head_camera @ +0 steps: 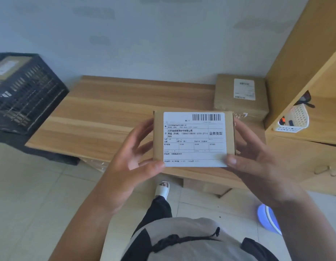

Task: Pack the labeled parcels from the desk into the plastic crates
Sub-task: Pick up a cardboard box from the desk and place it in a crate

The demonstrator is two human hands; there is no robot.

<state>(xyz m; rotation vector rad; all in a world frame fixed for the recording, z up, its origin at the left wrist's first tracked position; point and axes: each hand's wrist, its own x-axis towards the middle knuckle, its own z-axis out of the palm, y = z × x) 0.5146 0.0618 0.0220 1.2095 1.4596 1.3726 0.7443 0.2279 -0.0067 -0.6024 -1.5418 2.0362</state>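
Note:
A small cardboard parcel (193,139) with a large white shipping label facing me is held above the wooden desk (110,117). My left hand (133,161) grips its left edge, thumb on the lower left corner. My right hand (257,157) grips its right edge, thumb on the lower right corner. A second, larger labeled parcel (238,95) lies on the desk's far right corner. A black plastic crate (29,95) stands at the left, beyond the desk's end, with a labeled box (7,67) inside it.
A wooden shelf unit (302,59) rises to the right of the desk, holding a white perforated basket (295,119). Cardboard boxes sit under the desk. A blue and white round object (269,219) lies on the tiled floor at the right.

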